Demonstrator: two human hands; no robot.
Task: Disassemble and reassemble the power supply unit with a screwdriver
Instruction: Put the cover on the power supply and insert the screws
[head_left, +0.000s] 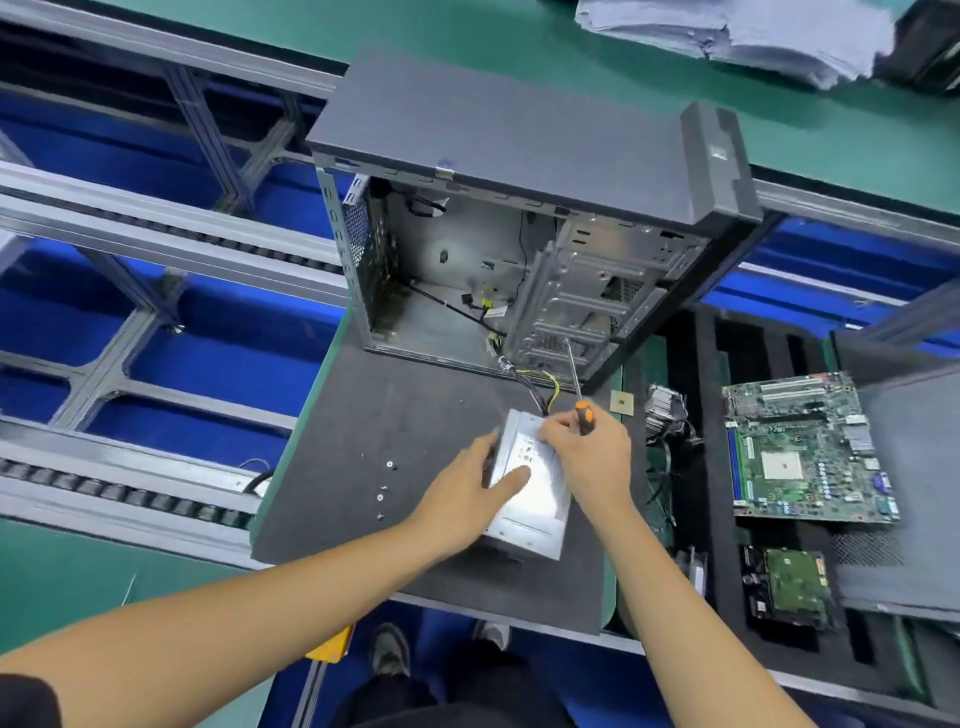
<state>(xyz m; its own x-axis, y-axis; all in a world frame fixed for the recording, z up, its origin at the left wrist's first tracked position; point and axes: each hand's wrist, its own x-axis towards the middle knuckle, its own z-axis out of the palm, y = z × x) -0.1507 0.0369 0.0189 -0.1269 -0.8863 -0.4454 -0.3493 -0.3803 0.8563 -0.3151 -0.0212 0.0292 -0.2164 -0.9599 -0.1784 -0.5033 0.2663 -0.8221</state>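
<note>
The silver power supply unit lies on the dark mat in front of the open computer case, with its cable bundle running back toward the case. My left hand grips the unit's left side, thumb lying across its top face. My right hand holds the orange and black screwdriver by its handle, shaft pointing up and away toward the case, while its fingertips touch the unit's far top edge.
Several loose screws lie on the mat left of the unit. A motherboard, a heatsink, a small chip and a smaller board sit to the right. Conveyor rails run on the left.
</note>
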